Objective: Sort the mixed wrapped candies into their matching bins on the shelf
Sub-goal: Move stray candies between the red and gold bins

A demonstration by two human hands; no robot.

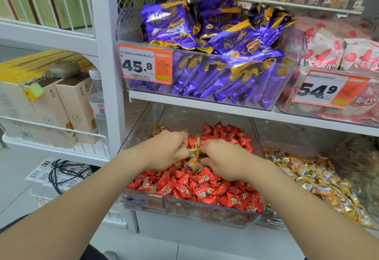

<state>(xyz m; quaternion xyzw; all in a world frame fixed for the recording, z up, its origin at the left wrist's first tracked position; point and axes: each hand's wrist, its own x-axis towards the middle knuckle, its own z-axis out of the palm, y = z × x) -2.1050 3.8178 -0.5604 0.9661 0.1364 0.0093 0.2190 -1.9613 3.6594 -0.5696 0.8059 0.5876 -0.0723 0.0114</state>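
Note:
A clear bin [143, 202] on the lower shelf holds a heap of red wrapped candies [201, 190] with a few gold ones mixed in at the back [160, 129]. Both my hands are in this bin, over the heap. My left hand [166, 151] and my right hand [221, 159] meet at the middle and pinch gold wrapped candies [193, 153] between their fingertips. Another gold candy [192, 164] lies just below them. To the right, a second clear bin holds gold wrapped candies [313, 179].
The upper shelf carries a bin of purple chocolate packs [217, 40] with a 45.8 price tag [145, 64], and a bin of red-and-white packs [336, 54] tagged 54.9. White wire racks with boxes [61, 104] and a water bottle [96, 95] stand at the left.

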